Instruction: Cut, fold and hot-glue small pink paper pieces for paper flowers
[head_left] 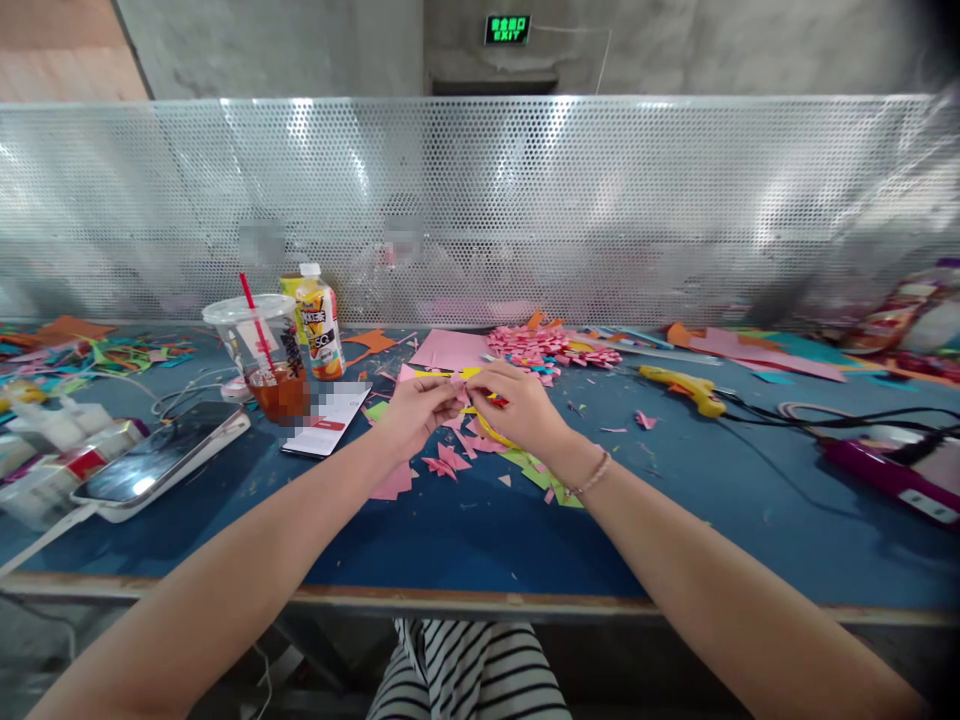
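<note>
My left hand [420, 412] and my right hand [529, 408] meet over the middle of the table, fingertips nearly touching. Both are closed in a pinch on a small piece of pink paper [459, 388], mostly covered by the fingers. A small red, yellow and blue item [497, 400] shows under my right fingers; its kind is unclear. Below that hand a yellow curved strip [491, 432] is partly hidden. Folded pink paper pieces [448, 462] and green paper [536, 475] lie around the hands. Just beyond is a pile of folded pink pieces [529, 343] beside a pink sheet [448, 350].
To the left stand a plastic cup [262, 350] with a red straw and a juice bottle [321, 320], near a phone [161, 455] and a white-screened device [337, 415]. A yellow glue gun [686, 388] with its cord lies right. A perforated metal panel [637, 200] closes the back.
</note>
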